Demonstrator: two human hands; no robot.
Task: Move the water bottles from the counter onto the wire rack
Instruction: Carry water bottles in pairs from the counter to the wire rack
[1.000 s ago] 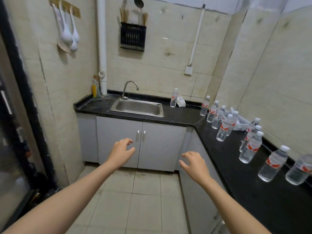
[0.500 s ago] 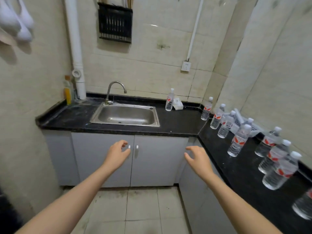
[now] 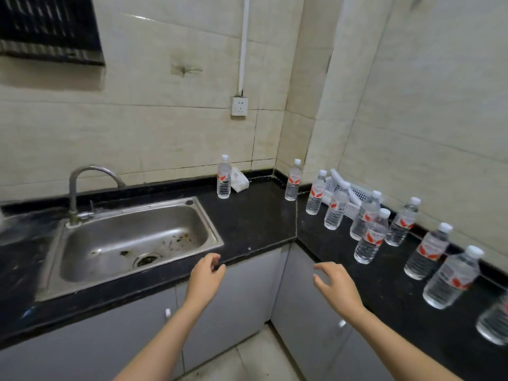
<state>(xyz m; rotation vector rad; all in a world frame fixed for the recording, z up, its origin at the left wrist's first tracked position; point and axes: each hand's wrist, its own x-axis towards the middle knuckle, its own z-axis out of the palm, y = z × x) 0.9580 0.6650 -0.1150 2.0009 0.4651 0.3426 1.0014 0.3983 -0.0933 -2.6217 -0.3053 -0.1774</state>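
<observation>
Water bottles [image 3: 369,237] stand upright along the black bench [image 3: 255,221], most on its right-hand run. Your left hand [image 3: 204,276] and right hand [image 3: 336,287] hover near its front edge, fingers [image 3: 211,259] loosely curled, holding nothing.

10 water bottles [image 3: 369,237], 1 sink [image 3: 110,229], 2 hands [image 3: 204,276].

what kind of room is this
Most likely a small home kitchen: a steel sink with a curved tap is set into a black counter that turns the corner over grey cabinets, below tiled walls.
</observation>
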